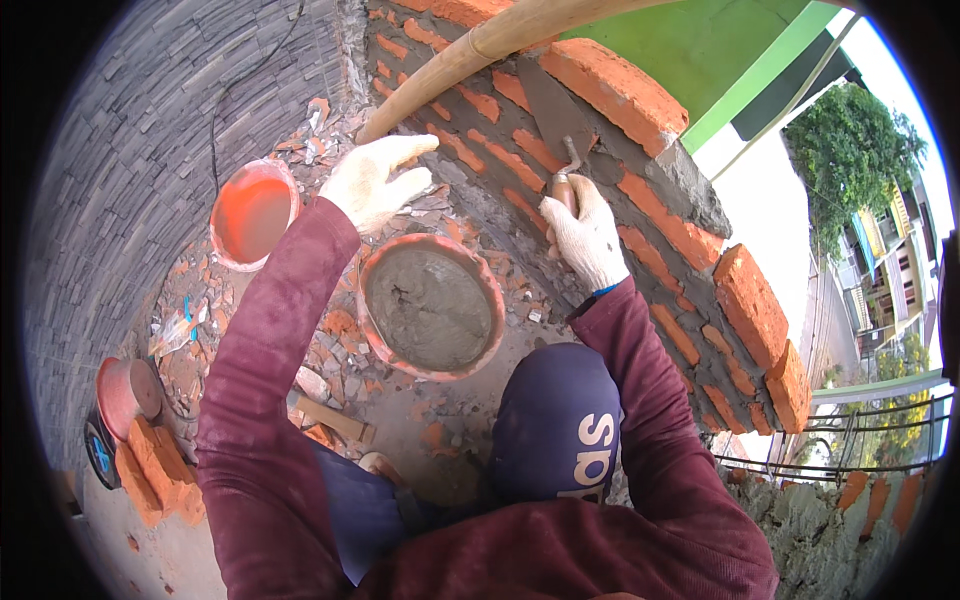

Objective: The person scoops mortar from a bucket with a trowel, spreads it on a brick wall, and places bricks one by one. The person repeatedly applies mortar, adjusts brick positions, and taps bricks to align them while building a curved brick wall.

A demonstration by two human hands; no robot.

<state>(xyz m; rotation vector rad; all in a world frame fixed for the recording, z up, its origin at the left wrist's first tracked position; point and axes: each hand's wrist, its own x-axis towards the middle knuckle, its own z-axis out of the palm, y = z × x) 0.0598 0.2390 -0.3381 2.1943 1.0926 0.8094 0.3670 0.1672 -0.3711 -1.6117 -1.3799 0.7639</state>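
Observation:
My right hand (584, 232), in a white knit glove, is closed round the wooden handle of a trowel (553, 112). Its grey blade lies against the mortared face of the brick wall (500, 150), just below a brick (620, 88) on the top course. My left hand (376, 184), gloved the same way, hangs open with thumb and fingers apart and nothing in it. It is near the lower end of a bamboo pole (470, 55). Between and below my hands, a round orange tub (378, 345) holds wet grey mortar (430, 305).
An orange bucket (290, 185) stands to the left among brick rubble (330, 340). A wooden-handled tool (335, 418) lies by my knee. Stacked bricks (155, 470) and a reddish container (128, 395) are at lower left. More bricks (750, 300) top the wall at right, beside bare rebar (850, 435).

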